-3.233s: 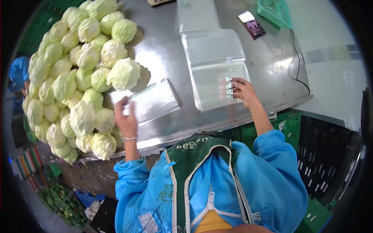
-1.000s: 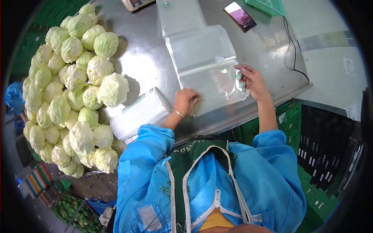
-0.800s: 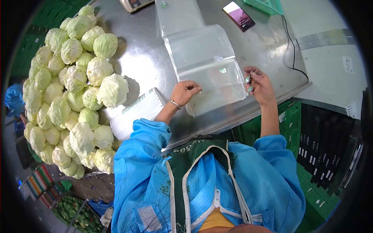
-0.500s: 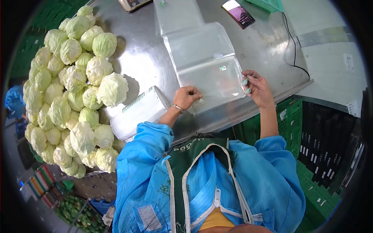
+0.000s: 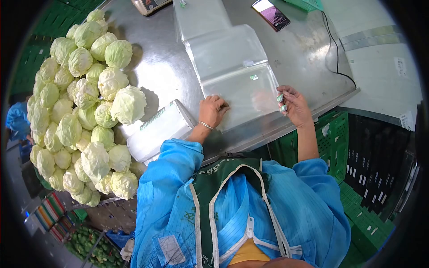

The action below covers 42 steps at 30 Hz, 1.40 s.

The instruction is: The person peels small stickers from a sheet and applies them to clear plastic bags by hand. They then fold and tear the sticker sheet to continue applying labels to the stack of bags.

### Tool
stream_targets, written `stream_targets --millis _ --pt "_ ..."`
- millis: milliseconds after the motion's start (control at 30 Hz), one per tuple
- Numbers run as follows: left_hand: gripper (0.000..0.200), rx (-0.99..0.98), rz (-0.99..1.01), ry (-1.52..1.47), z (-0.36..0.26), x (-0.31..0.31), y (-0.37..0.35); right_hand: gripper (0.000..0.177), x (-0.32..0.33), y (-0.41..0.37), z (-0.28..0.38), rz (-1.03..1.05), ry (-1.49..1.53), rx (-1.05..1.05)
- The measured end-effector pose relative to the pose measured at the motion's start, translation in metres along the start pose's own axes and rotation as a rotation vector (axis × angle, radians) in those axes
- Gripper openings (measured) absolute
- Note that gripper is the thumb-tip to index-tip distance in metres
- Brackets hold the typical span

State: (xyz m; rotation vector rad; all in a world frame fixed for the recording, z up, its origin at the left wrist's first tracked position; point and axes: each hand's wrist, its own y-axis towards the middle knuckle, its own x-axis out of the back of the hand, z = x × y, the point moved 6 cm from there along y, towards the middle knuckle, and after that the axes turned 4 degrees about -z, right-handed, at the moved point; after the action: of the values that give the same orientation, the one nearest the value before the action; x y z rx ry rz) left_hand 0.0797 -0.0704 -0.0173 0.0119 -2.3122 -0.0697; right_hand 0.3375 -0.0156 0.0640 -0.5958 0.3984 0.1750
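My left hand [image 5: 213,110] rests on the near left corner of the top clear plastic bag [image 5: 243,91], its grip curled narrow onto the film. The bag lies flat on the steel desk [image 5: 170,71] at 12 o'clock, on a stack of the same bags, with one green label [image 5: 254,77] stuck near its middle. My right hand [image 5: 292,105] is at the bag's right edge, at 1 o'clock, its grip narrow on small green labels [image 5: 279,98] at the fingertips. Cabbages [image 5: 80,102] are heaped at 9 to 10 o'clock, a white pack [image 5: 156,131] just beside them. A phone [image 5: 269,12] lies far off at 12 o'clock.
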Motion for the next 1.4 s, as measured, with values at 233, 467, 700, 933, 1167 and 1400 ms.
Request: stream_targets --millis 233,467,700,933,1167,1400 --pt "0.020 0.436 -0.257 -0.753 0.036 0.033 0.056 0.024 -0.008 -0.004 0.000 0.135 0.000 0.010" --pt "0.019 0.357 -0.917 -0.719 0.039 0.116 0.071 0.030 -0.018 0.069 -0.022 -0.140 -0.507 0.121" --pt "0.036 -0.057 -0.130 0.001 -0.024 0.030 -0.022 0.038 -0.031 0.098 -0.031 -0.167 -1.202 0.232" --pt "0.019 -0.110 -0.136 0.038 0.002 0.004 -0.017 0.041 -0.024 0.081 -0.013 -0.196 -1.399 0.414" --pt "0.012 0.579 -0.462 -0.879 0.037 0.061 0.053 0.028 -0.053 0.031 0.050 0.200 -0.077 0.190" --pt "0.028 0.512 -0.867 -0.727 0.037 0.085 0.035 0.032 -0.025 0.087 -0.007 -0.072 -0.526 0.139"
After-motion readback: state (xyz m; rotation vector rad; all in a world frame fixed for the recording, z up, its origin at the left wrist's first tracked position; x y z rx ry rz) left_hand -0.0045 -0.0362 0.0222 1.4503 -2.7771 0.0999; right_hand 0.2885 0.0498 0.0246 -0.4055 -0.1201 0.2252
